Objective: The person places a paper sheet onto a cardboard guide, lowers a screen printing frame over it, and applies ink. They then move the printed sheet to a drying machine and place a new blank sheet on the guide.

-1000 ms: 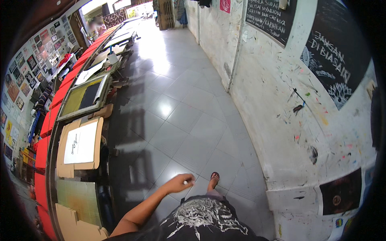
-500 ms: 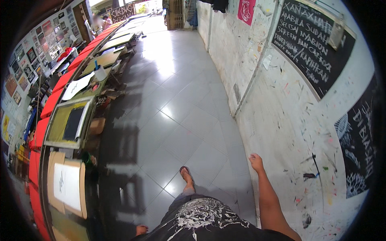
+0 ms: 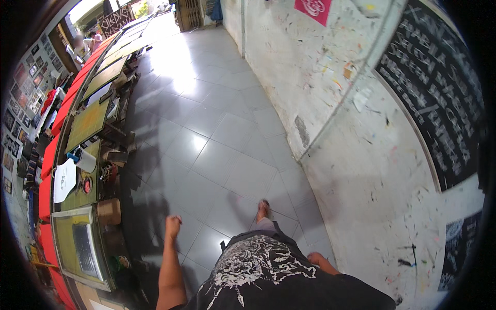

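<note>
I look down at my black printed shirt, shorts and one sandalled foot (image 3: 262,209) on grey tiles. My left hand (image 3: 173,223) is at my left side with curled fingers; whatever is inside is too small to make out. It is beside a long row of worktables, clear of them. My right hand (image 3: 313,258) is low beside my right hip, partly hidden by the shirt, its finger shape unclear. A framed printing screen (image 3: 64,243), a white container (image 3: 87,160) and a paper sheet (image 3: 63,181) lie on the tables at left.
The tiled aisle (image 3: 217,119) runs toward a bright doorway. A paint-marked wall (image 3: 351,196) with a chalkboard (image 3: 429,93) borders it on the right. Red padded boards (image 3: 49,152) line the tables. A person (image 3: 80,49) is at the far left end.
I have moved forward along the aisle: the screen and tables have slid toward me. My left hand swung forward into view; my right hand dropped back toward my hip.
</note>
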Demonstrator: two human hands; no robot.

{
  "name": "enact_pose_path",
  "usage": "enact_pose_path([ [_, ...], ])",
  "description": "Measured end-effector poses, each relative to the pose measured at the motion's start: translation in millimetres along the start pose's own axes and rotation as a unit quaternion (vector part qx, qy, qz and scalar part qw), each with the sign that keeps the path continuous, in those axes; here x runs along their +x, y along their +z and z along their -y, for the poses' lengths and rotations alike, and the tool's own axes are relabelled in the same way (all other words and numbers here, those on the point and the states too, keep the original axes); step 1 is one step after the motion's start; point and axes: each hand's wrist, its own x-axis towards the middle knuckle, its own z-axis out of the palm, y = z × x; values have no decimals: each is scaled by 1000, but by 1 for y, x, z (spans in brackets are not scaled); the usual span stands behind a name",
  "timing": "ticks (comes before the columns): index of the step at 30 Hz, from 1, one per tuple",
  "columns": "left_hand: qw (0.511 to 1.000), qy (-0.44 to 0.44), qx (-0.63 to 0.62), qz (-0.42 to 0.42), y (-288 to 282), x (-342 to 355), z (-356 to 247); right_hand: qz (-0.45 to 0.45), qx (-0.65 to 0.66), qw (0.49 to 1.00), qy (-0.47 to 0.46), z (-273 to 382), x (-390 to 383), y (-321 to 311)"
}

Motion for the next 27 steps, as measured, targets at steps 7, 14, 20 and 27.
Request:
enact_pose_path([
  [7, 976, -146, -110, -121, 41, 117, 16, 63, -43, 995, 69, 20, 154, -183],
  [14, 929, -363, -70, 25, 143, 46, 54, -282, 172, 916, -229, 303, 322, -511],
  [20, 932, -360, -50, 9, 168, 42, 54, -201, 129, 923, -303, 467, 413, -590],
  [27, 772, -357, -278, -447, 117, 121, -12, 88, -402, 821, -395, 567, 490, -531],
])
